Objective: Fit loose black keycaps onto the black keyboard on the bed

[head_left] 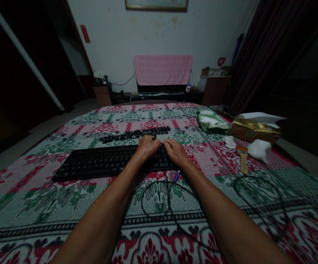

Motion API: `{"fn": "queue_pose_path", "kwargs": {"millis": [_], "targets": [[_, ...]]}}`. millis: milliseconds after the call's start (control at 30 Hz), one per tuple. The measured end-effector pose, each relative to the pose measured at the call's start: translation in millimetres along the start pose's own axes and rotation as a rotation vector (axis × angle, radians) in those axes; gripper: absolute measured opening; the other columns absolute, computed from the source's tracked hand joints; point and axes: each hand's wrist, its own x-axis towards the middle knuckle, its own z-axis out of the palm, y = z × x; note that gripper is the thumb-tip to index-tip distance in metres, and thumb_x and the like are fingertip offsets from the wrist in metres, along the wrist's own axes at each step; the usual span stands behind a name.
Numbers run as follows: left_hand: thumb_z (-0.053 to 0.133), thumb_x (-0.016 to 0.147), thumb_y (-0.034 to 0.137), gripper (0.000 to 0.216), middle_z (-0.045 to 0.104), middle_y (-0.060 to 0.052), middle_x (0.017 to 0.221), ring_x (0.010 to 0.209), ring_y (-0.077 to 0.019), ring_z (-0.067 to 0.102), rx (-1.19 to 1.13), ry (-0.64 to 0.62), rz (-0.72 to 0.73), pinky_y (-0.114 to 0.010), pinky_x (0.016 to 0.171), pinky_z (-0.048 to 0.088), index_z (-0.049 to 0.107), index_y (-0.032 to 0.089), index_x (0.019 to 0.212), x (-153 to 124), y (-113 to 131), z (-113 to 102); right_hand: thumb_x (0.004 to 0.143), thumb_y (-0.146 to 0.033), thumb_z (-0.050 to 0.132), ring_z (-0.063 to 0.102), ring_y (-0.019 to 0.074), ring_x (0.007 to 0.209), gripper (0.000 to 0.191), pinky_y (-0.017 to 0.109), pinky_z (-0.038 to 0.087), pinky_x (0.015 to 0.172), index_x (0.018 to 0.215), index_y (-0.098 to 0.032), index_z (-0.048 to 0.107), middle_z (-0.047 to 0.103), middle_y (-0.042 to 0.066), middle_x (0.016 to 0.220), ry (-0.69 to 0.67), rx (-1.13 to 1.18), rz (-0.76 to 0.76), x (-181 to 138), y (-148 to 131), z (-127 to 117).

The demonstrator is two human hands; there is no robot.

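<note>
A black keyboard (pixel 92 161) lies on the patterned cloth, its left part full of keys. Both my hands are over its right end, close together at the number pad. My left hand (pixel 148 147) is closed, with the thumb side pointing towards the other hand. My right hand (pixel 175 151) is curled at the keyboard's far right edge, fingers bent. What the fingertips grip is hidden. Just behind the keyboard runs an uneven row of loose black keycaps (pixel 128 135). A small purple object (pixel 176 176) lies at the near edge, by my right wrist.
Black cable (pixel 170 205) loops across the cloth in front and to the right. A wooden-handled brush (pixel 243 161), crumpled white tissue (pixel 259 149), a green-and-white pack (pixel 211 121) and a gold box (pixel 253 130) lie at right. Beyond stands a low cabinet with a pink-towel-covered screen.
</note>
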Motion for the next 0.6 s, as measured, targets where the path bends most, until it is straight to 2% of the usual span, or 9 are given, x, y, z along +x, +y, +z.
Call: {"fn": "queue_pose_path", "kwargs": {"millis": [133, 200, 400, 533, 600], "targets": [[0.047, 0.070, 0.032, 0.042, 0.064, -0.007, 0.050, 0.052, -0.0190, 0.062, 0.044, 0.096, 0.043, -0.023, 0.051, 0.046, 0.065, 0.007, 0.098, 0, 2, 0, 0.086, -0.022, 0.036, 0.055, 0.0146, 0.089, 0.027, 0.025, 0.039, 0.083, 0.085, -0.020, 0.063, 0.064, 0.003, 0.092, -0.004, -0.002, -0.001, 0, 0, -1], [0.047, 0.069, 0.031, 0.041, 0.063, -0.007, 0.051, 0.056, -0.0192, 0.063, 0.066, 0.131, 0.069, -0.023, 0.054, 0.046, 0.066, 0.007, 0.095, -1, 3, -1, 0.086, -0.022, 0.035, 0.055, 0.0147, 0.087, 0.028, 0.025, 0.039, 0.081, 0.084, -0.020, 0.063, 0.064, 0.003, 0.089, -0.003, 0.007, -0.003, -1, -1, -2], [0.047, 0.068, 0.029, 0.028, 0.062, -0.007, 0.049, 0.051, -0.0183, 0.061, 0.057, 0.152, 0.103, -0.022, 0.050, 0.044, 0.067, 0.011, 0.074, -6, 16, -10, 0.086, -0.023, 0.035, 0.056, 0.0155, 0.087, 0.029, 0.026, 0.040, 0.080, 0.085, -0.019, 0.063, 0.064, 0.004, 0.088, -0.004, 0.000, 0.007, -1, -2, -2], [0.043, 0.070, 0.029, 0.029, 0.061, -0.005, 0.047, 0.045, -0.0174, 0.059, -0.059, 0.133, 0.064, -0.022, 0.045, 0.043, 0.066, 0.011, 0.077, -4, 16, -17, 0.085, -0.022, 0.036, 0.057, 0.0158, 0.088, 0.029, 0.028, 0.041, 0.082, 0.086, -0.020, 0.064, 0.065, 0.004, 0.090, 0.000, 0.022, 0.017, -2, -1, -2], [0.044, 0.070, 0.028, 0.030, 0.061, -0.005, 0.046, 0.045, -0.0178, 0.059, -0.077, 0.127, 0.037, -0.023, 0.046, 0.043, 0.065, 0.010, 0.080, -2, 12, -17, 0.081, -0.019, 0.038, 0.058, 0.0160, 0.090, 0.027, 0.029, 0.042, 0.084, 0.088, -0.020, 0.064, 0.065, 0.004, 0.093, 0.044, 0.072, 0.000, -2, -3, -3]]}}
